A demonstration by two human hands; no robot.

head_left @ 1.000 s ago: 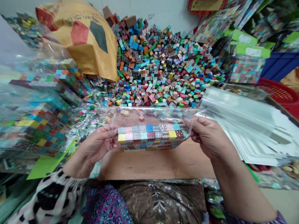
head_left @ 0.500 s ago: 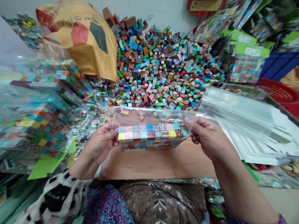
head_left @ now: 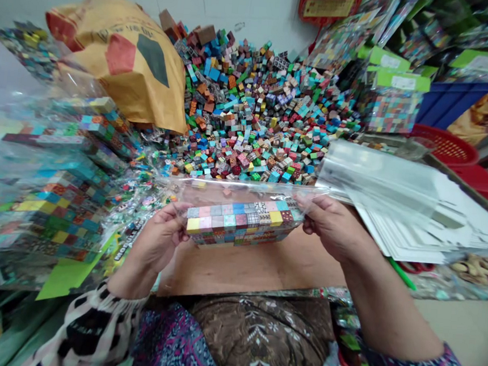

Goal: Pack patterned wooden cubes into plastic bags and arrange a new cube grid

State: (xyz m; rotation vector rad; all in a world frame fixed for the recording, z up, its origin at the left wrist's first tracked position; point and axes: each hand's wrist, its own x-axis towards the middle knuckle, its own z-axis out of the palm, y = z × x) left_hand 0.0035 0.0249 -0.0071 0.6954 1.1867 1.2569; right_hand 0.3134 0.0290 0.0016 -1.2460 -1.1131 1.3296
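Between my hands is a clear plastic bag [head_left: 243, 187] with a block of small patterned cubes [head_left: 241, 220] lined up in rows inside it. My left hand [head_left: 165, 227] pinches the bag at the block's left end. At the upper right corner, my right hand [head_left: 324, 218] has its fingers closed on the plastic. The bag's far edge is stretched in a line between the hands. Beneath the block lies a brown wooden board [head_left: 240, 274].
Behind the board rises a heap of loose coloured cubes [head_left: 253, 121], beside a yellow sack [head_left: 146, 77]. Bagged cube blocks [head_left: 58, 206] are stacked at left. White cards [head_left: 418, 238] and clear bags [head_left: 381, 175] lie at right, near a red basket [head_left: 448, 144] and a blue bin [head_left: 451, 104].
The view has shifted slightly, so most things sit a little further left. Both hands keep their hold on the bag, and the block stays between them.
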